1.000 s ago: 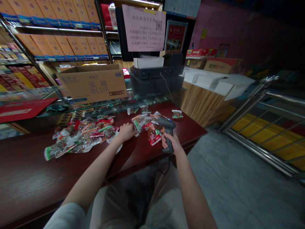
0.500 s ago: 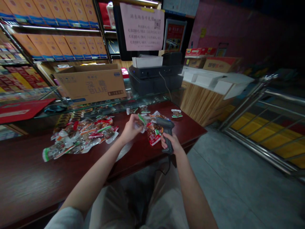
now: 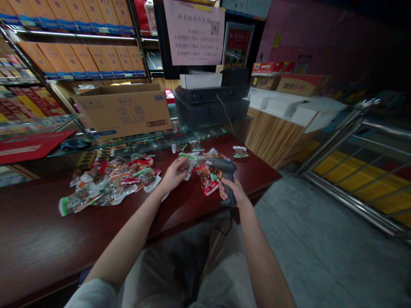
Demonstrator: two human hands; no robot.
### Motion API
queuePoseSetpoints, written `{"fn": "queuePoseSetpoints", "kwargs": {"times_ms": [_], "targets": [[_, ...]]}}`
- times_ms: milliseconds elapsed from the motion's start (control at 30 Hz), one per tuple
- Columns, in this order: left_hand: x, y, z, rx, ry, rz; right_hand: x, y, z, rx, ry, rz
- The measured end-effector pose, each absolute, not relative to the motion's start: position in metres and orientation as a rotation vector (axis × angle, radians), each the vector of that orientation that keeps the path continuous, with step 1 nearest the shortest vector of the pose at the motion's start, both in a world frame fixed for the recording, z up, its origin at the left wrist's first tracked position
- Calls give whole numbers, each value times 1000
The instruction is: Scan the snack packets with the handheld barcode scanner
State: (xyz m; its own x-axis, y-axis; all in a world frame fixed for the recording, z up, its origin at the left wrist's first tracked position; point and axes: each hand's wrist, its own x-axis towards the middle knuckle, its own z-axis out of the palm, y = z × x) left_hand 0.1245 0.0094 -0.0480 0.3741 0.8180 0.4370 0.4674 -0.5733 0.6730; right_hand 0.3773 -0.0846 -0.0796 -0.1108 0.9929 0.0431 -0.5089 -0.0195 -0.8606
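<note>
My left hand (image 3: 174, 175) has its thumb and fingers closed on the near side of a clear vacuum-sealed snack packet (image 3: 189, 164) with a green-edged top, low over the dark red table. In my right hand (image 3: 235, 192) is a grey handheld barcode scanner (image 3: 226, 167), its handle wrapped by the fingers and its head pointing left. Beneath the scanner's head lies a red snack packet (image 3: 208, 183), partly covered. To the left of my left hand spreads a pile of mixed snack packets (image 3: 117, 177).
Behind the table, a glass counter carries an open cardboard box (image 3: 125, 112) and a black printer-like machine (image 3: 210, 107). A single packet (image 3: 240, 152) lies near the table's right end. Metal railing (image 3: 349, 149) stands on the right. The scanner's cable (image 3: 230, 220) hangs over the table edge.
My left hand has lowered the green-edged packet from a tilted hold to nearly flat, close to the table. The scanner stays in my right hand, and the view has shifted slightly.
</note>
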Motion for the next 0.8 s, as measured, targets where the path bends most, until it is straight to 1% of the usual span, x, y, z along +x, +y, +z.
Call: {"fn": "queuePoseSetpoints", "kwargs": {"times_ms": [267,633,733,800], "targets": [[129,4,-40,2213,1133,1087,379,-83,-80,-799,-951,1527],[134,-1,-35,2215,1204,1068,377,-90,-66,-805,-976,1549],[122,-6,-27,2270,1358,1035,378,-90,-67,-782,-950,1540],[105,-10,-18,2282,1604,984,378,-90,-69,-776,-932,1534]]}}
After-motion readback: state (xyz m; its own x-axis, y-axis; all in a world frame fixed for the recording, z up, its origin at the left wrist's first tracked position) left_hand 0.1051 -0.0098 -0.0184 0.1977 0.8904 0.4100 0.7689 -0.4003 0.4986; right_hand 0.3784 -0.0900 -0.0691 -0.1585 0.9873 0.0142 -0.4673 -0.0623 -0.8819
